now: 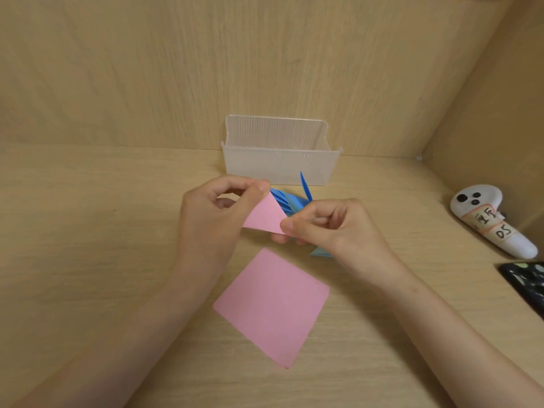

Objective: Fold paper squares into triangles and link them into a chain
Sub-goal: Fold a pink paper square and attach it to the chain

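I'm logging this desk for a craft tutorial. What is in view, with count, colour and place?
folded pink paper piece: one, pink, held between both hands
flat pink paper square: one, pink, on the table nearer the person
blue folded paper chain: one cluster, blue, behind the hands
pale blue paper piece: one, light blue, partly under the right hand
translucent plastic box: one, clear-white, at the back wall
white handheld controller: one, white, taped label, far right
black flat object: one, black, cut by right edge, unidentifiable
wooden table: one, light wood
left hand: pinches the folded piece's top corner
right hand: pinches its lower right corner
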Tool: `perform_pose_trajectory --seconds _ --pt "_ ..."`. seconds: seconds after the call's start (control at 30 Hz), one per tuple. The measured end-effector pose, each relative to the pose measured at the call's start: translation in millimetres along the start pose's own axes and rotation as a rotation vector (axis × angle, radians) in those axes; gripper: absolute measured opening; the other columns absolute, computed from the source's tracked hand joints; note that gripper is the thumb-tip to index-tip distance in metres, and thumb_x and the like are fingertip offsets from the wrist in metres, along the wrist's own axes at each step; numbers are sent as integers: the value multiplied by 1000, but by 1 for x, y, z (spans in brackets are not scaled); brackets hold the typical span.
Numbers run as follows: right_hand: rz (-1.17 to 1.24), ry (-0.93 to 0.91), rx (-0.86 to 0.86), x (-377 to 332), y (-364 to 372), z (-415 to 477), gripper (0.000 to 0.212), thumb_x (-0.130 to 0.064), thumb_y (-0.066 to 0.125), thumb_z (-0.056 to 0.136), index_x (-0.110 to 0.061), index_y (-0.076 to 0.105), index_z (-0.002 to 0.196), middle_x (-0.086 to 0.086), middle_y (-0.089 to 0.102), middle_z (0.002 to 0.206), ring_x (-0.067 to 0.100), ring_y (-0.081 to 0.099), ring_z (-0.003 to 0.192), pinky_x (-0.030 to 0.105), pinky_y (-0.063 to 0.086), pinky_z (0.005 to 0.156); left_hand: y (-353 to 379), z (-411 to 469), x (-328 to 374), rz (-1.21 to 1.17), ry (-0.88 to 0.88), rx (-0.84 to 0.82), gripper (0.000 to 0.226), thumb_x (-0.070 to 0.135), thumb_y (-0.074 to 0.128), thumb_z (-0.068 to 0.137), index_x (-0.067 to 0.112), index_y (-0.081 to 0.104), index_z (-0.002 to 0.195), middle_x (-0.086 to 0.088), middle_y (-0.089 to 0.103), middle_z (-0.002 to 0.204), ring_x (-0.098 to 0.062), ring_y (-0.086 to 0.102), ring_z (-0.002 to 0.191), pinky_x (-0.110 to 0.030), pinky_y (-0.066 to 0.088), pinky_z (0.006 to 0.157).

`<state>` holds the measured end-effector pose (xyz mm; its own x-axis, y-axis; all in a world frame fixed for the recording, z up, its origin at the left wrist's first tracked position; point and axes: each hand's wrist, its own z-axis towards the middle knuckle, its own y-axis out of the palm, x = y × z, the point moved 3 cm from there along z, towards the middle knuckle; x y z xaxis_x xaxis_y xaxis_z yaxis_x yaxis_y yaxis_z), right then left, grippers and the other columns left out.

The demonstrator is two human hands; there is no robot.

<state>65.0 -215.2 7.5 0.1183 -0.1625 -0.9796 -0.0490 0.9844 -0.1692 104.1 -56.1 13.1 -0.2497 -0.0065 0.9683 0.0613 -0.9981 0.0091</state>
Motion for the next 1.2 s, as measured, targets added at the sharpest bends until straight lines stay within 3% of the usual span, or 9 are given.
perform_pose_trajectory --seconds 0.2,0.47,0.67,0.9,1.07,1.13,1.2 --pt "-27 -2 -17 -3 -3 0 12 -10 67 84 -5 70 73 9 75 76 12 65 71 21 45 63 1 0 -4 3 -9 12 13 20 72 80 23 69 67 14 67 66 -2 55 57 -13 43 57" --pt "-24 4 -16 -6 -4 -1 18 -9 67 84 8 66 78 8 74 74 11 64 67 20 43 57 3 -1 -6 14 3 -4 14 22 70 81 24 68 68 19 65 65 1 54 58 -10 43 58" --pt "-84 3 0 -5 -5 1 23 -14 67 85 6 65 73 5 73 67 11 60 60 26 42 52 0 2 -7 16 32 8 14 21 70 82 24 67 68 18 65 65 1 54 59 -11 43 60" --pt "-189 -8 0 -7 -3 0 23 -21 67 86 -11 63 65 2 69 59 5 56 51 12 35 48 -1 3 -5 22 55 6 15 18 69 83 24 66 69 22 64 62 6 55 59 -7 42 59" --pt "-197 -56 5 -7 -4 1 24 -20 68 85 -5 62 67 7 70 63 24 59 61 46 48 65 0 2 -7 16 50 3 16 18 69 83 24 67 68 19 64 63 2 54 62 -10 42 60" --pt "-166 -69 3 -7 -5 1 23 -16 68 85 -2 62 68 7 70 64 22 61 59 43 50 65 0 3 -6 9 47 -9 15 18 69 83 23 67 69 19 64 64 2 55 63 -9 42 60" --pt "-139 -83 9 -6 -7 1 18 -14 67 86 -5 65 71 3 70 65 13 61 58 25 48 57 1 4 -5 0 49 -27 14 16 69 83 22 68 70 18 65 64 4 56 66 -8 42 62"
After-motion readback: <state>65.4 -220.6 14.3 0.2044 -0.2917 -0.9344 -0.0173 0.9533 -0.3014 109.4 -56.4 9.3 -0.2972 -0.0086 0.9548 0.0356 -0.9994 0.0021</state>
